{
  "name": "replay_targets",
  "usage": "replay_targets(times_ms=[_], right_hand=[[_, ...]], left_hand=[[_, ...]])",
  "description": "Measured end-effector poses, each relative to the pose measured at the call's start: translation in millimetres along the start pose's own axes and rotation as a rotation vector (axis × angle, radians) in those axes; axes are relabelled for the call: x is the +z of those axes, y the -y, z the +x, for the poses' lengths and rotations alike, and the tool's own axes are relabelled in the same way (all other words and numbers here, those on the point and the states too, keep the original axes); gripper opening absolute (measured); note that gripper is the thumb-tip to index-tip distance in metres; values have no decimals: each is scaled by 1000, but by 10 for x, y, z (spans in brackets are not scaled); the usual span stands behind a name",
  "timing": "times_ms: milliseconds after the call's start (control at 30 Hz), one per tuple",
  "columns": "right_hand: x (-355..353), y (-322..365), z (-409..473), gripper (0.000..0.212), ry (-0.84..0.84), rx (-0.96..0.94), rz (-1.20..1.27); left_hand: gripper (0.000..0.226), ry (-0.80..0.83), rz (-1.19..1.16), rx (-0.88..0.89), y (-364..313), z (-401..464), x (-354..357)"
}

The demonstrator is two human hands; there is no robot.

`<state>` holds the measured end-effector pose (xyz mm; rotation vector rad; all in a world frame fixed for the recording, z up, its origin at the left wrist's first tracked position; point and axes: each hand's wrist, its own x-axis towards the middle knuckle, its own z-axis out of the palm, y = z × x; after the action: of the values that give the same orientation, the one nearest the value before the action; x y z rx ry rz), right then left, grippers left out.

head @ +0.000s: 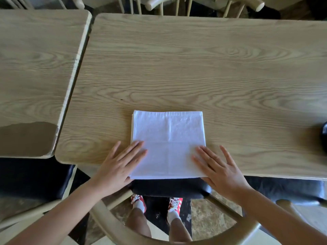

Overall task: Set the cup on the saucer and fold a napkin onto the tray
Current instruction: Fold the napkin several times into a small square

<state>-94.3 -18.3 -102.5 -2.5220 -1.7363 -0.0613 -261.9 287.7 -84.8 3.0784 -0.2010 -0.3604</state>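
A white napkin (168, 144), folded into a rough square with crease lines, lies flat at the near edge of the wooden table (194, 68). My left hand (120, 165) rests palm down on its lower left corner, fingers spread. On the lower right corner my right hand (217, 168) presses flat in the same way. Neither hand grips the cloth. No cup, saucer or tray is in view.
A second wooden table (35, 68) stands to the left across a narrow gap. A dark object (324, 137) is cut off at the right edge. Chair backs (194, 4) line the far side, and a curved chair back (141, 234) stands between me and the table.
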Motion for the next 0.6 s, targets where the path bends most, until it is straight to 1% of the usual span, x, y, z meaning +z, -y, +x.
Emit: replay_targets(times_ms=[100,200,233,300,333,367,400,433,467,533,600], right_hand=[[-44,-21,-96,40,-43,-62,69],[-118,-44,-121,34,-103,-100,189],[-145,-52,-107,33,-128,-79,257],[-183,-71,-54,33,-189,16,376],[-196,-73,-23,31,-210,46,391],[-196,-67,4,28,-216,57,383],[-177,-57,24,22,-214,49,365],[-149,-46,31,18,-212,36,345],[-122,-32,36,20,-217,37,338],[-72,-9,28,37,-240,94,371],[-46,31,9,44,-282,170,451]], left_hand=[[69,-73,-16,110,0,-118,33],[62,-127,-144,149,15,-149,29],[58,-160,-228,125,22,-134,21],[42,-261,-439,18,-6,-87,-24],[35,-328,-540,-46,-40,-60,-40],[32,-396,-608,-97,-85,-35,-46],[30,-450,-635,-133,-127,-18,-42],[26,-479,-635,-149,-162,-11,-13],[22,-486,-607,-147,-186,-12,28],[24,-481,-506,-102,-194,-45,113],[31,-496,-452,-91,-178,-68,148]])
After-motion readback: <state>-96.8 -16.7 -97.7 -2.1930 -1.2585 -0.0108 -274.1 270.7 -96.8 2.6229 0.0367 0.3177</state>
